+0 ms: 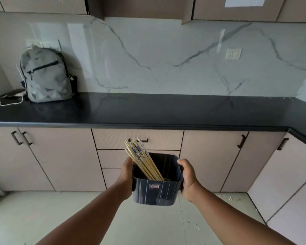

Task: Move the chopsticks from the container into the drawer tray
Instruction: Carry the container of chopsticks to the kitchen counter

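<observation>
A dark blue square container [156, 190] with thin pale stripes and a small label is held in the air in front of the cabinets. My left hand [126, 174] grips its left side and my right hand [188, 177] grips its right side. Several wooden chopsticks [143, 160] with blue-patterned tops lean toward the container's back left corner and stick out above its rim. Right behind them is a shut drawer [166, 139] with a dark handle, under the black counter. No drawer tray is visible.
A black countertop [166, 110] runs across and turns toward me at the right. A grey backpack [45, 75] with a white cord stands at its far left. Shut cabinet doors [60, 160] flank the drawer stack. Small debris lies on the pale floor [226, 198] at the right.
</observation>
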The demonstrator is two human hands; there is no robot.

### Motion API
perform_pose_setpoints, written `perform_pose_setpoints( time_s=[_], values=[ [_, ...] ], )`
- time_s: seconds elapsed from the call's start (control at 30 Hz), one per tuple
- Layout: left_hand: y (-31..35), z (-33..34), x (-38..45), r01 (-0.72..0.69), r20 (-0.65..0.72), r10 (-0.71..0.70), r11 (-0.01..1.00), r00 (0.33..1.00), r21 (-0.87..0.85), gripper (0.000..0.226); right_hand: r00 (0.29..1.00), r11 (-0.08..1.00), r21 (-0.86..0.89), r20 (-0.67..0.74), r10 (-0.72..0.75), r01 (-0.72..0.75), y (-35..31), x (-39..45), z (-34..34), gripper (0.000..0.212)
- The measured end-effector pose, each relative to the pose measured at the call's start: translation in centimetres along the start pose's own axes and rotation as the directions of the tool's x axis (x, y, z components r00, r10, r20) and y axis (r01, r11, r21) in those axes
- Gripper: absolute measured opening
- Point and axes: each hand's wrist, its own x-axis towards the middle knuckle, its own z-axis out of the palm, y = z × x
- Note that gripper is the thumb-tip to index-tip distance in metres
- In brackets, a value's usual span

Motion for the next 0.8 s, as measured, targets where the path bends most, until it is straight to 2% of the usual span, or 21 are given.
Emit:
perform_pose_setpoints(
  time_s=[0.17,0.3,0.5,0.7,0.8],
  values=[
    [4.6,-0.1,6.7,-0.08,-0.001,0.08,0.997,0.997,0.011,0.056,0.998,0.997,0.047,-0.024,-0.056,0.058,-3.7,5.7,3.3,0.058],
    [6.2,0.3,12.2,-0.06,-0.042,0.058,0.997,0.997,-0.051,0.059,0.998,0.996,0.056,-0.02,-0.066,0.067,-6.2,11.0,4.5,0.054],
    [9.5,1.8,20.9,-0.106,-0.124,0.093,0.989,0.988,-0.102,0.052,0.997,0.988,0.144,0.052,-0.06,0.052,-10.1,21.0,6.0,0.043],
    [13.8,2.8,29.2,-0.108,-0.221,0.076,0.985,0.972,-0.135,0.055,0.993,0.98,0.198,0.112,-0.032,0.009,-14.8,29.8,8.4,0.039],
    [15.5,2.8,32.5,-0.058,-0.251,0.013,0.983,0.968,-0.172,0.06,0.994,0.983,0.183,0.108,0.014,-0.034,-16.4,33.1,10.0,0.041]
  ],
)
